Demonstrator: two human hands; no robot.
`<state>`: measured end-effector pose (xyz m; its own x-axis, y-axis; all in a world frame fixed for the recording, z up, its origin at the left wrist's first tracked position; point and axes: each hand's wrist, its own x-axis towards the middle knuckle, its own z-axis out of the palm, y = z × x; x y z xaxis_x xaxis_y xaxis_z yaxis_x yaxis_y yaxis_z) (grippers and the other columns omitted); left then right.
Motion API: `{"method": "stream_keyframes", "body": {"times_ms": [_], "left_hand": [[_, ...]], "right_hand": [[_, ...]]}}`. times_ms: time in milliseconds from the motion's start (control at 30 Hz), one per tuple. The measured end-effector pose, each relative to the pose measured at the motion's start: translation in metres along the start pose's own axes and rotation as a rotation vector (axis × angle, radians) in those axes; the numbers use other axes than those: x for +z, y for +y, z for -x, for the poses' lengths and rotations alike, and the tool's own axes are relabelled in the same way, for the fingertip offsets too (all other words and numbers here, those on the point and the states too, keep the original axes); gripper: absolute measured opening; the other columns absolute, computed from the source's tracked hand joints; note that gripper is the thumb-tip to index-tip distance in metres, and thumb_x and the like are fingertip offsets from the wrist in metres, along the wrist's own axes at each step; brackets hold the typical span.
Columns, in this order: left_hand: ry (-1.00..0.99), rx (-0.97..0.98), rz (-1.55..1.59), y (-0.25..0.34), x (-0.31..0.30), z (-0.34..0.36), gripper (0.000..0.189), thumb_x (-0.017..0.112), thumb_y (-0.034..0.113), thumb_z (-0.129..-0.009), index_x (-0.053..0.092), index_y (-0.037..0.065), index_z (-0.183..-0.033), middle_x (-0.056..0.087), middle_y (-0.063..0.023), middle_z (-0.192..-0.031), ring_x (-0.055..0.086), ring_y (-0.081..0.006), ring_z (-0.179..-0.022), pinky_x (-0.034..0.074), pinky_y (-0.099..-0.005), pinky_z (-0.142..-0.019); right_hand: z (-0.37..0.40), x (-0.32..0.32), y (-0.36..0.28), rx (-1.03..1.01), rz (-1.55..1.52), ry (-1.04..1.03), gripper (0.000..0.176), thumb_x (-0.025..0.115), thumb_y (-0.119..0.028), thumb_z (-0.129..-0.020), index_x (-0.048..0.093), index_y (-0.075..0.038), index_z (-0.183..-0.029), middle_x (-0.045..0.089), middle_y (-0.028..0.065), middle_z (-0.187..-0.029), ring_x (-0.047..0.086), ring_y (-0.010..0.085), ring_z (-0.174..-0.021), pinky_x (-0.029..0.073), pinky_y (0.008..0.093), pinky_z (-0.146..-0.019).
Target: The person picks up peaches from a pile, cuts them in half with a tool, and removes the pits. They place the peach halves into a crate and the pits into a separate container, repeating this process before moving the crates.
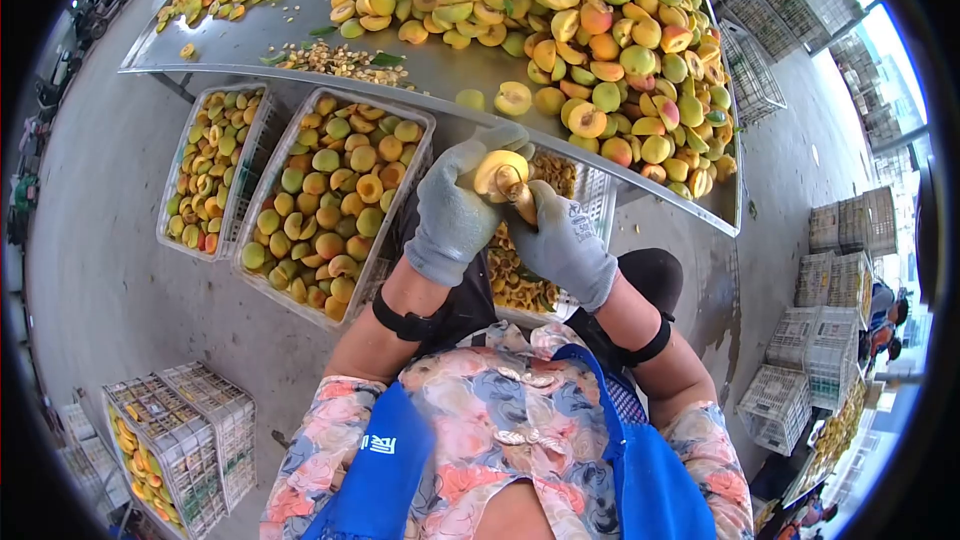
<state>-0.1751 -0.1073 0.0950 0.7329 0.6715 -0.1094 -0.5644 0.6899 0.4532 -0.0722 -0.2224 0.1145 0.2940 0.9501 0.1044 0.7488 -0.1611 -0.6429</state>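
Note:
Both my hands wear grey gloves and meet just in front of the metal table's edge. In my left hand (pixel 450 202) is a peach half (pixel 492 172), its yellow cut face turned up toward me. My right hand (pixel 567 245) is closed around the brownish handle of a small pitting tool (pixel 522 202). Its curved metal end touches the middle of the cut face; the exact shape of the tip is hard to make out. Below my hands stands a crate (pixel 597 202) of brown-yellow scraps and pits, partly hidden by my gloves.
Peach halves (pixel 640 60) are heaped on the metal table (pixel 300 25), with loose pits (pixel 340 62) near its edge. Two crates of peach halves (pixel 330 190) stand to the left. Stacked crates (pixel 205 440) are at lower left, and more crates (pixel 815 350) line the right.

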Motion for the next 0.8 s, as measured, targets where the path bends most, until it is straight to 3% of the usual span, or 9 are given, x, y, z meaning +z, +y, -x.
{"method": "stream_keyframes", "body": {"times_ms": [133,167,367,400,533,567,667,700,800], "left_hand": [[-0.07,0.128,-0.144,-0.016,-0.004,0.002,0.05,0.038,0.035,-0.105,0.061,-0.008,-0.114,0.068,-0.0213,-0.113,0.067,-0.0354,-0.103,0.051,-0.0457,-0.101],[0.078,0.115,-0.125,-0.019,0.006,0.005,0.052,0.039,0.04,-0.105,0.065,-0.004,-0.1,0.07,-0.0185,-0.099,0.068,-0.034,-0.095,0.053,-0.0443,-0.095],[0.137,0.119,-0.036,-0.039,-0.003,0.003,0.053,0.042,0.045,-0.104,0.061,0.003,-0.077,0.065,-0.0143,-0.076,0.066,-0.03,-0.075,0.055,-0.0413,-0.074],[0.156,0.12,-0.101,-0.037,0.002,0.005,0.054,0.042,0.045,-0.104,0.06,0.002,-0.077,0.065,-0.0141,-0.075,0.065,-0.0288,-0.072,0.055,-0.0405,-0.073],[0.071,0.146,-0.221,-0.041,0.004,0.011,0.057,0.041,0.044,-0.106,0.058,0.002,-0.071,0.065,-0.0163,-0.071,0.064,-0.0263,-0.065,0.055,-0.0375,-0.069],[0.046,0.104,-0.173,-0.041,0.0,0.009,0.057,0.042,0.044,-0.105,0.058,0.002,-0.069,0.064,-0.0165,-0.071,0.064,-0.0268,-0.065,0.055,-0.0376,-0.068],[0.017,-0.059,-0.016,-0.045,-0.002,0.007,0.057,0.046,0.045,-0.103,0.058,0.004,-0.066,0.063,-0.0165,-0.069,0.062,-0.028,-0.064,0.054,-0.0382,-0.067],[0.015,-0.121,0.039,-0.046,-0.003,0.007,0.056,0.047,0.045,-0.102,0.058,0.004,-0.066,0.063,-0.0165,-0.069,0.062,-0.0284,-0.064,0.054,-0.0384,-0.067],[0.029,-0.266,0.118,-0.052,-0.008,0.0,0.053,0.05,0.046,-0.1,0.059,0.006,-0.066,0.063,-0.0165,-0.069,0.062,-0.0286,-0.065,0.054,-0.0386,-0.066]], "right_hand": [[0.012,0.011,0.015,-0.044,-0.015,0.072,0.026,0.069,-0.012,-0.086,0.054,-0.001,-0.104,0.064,0.026,-0.078,0.064,0.0477,-0.076,0.049,0.0496,-0.062],[0.014,0.013,0.018,-0.064,-0.024,0.086,0.027,0.069,-0.012,-0.086,0.054,0.0,-0.105,0.064,0.0258,-0.078,0.064,0.0479,-0.076,0.049,0.0496,-0.062],[0.031,0.027,0.042,-0.096,-0.05,-0.015,0.034,0.065,-0.002,-0.085,0.055,0.002,-0.117,0.067,0.0238,-0.093,0.067,0.0424,-0.088,0.053,0.0466,-0.073],[0.028,0.028,0.042,-0.143,-0.111,-0.047,0.035,0.063,0.001,-0.084,0.056,0.002,-0.118,0.068,0.0199,-0.101,0.068,0.0341,-0.095,0.053,0.0411,-0.079],[0.029,0.015,0.025,0.114,-0.329,-0.316,0.027,0.066,-0.002,-0.085,0.061,0.002,-0.112,0.071,0.0115,-0.104,0.067,0.0209,-0.096,0.053,0.0345,-0.081],[0.032,0.019,0.021,0.131,-0.454,-0.219,0.019,0.065,-0.004,-0.087,0.063,0.0,-0.106,0.07,0.0081,-0.093,0.067,0.0177,-0.084,0.053,0.0321,-0.071],[0.022,-0.016,0.003,0.616,-0.54,-0.606,0.015,0.065,-0.007,-0.088,0.062,-0.002,-0.102,0.067,0.0042,-0.081,0.063,0.0115,-0.068,0.049,0.0272,-0.057],[0.031,-0.002,0.017,0.513,-0.732,-0.459,0.014,0.068,-0.012,-0.088,0.061,-0.004,-0.098,0.061,0.0009,-0.072,0.056,0.0067,-0.057,0.042,0.0236,-0.048],[0.025,-0.024,0.005,0.679,-0.843,-0.612,0.017,0.07,-0.011,-0.086,0.061,-0.003,-0.099,0.059,-0.001,-0.071,0.054,0.0066,-0.057,0.043,0.024,-0.049]]}}
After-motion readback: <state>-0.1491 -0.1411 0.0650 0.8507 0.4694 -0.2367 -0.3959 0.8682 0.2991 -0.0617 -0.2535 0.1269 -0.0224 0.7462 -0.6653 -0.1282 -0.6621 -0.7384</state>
